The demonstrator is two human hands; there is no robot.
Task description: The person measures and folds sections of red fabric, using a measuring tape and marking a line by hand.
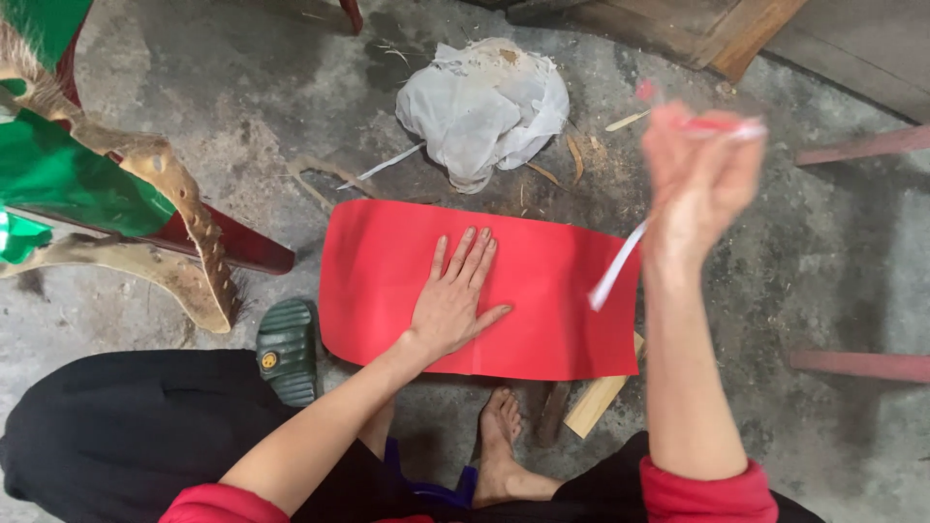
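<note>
A flat sheet of red paper [542, 291] lies on the grey concrete floor [833, 261], in the middle of the scene. The left hand [453, 300] rests palm-down on the sheet, fingers spread and flat, closed on nothing. The right hand [699, 179] is raised at the right, blurred, fingers pinched together on what looks like a thin white strip [617, 266] hanging toward the sheet. Beyond the sheet lies a crumpled white cloth [484, 107]. A dark green rubber sandal [286, 351] sits just left of the sheet.
</note>
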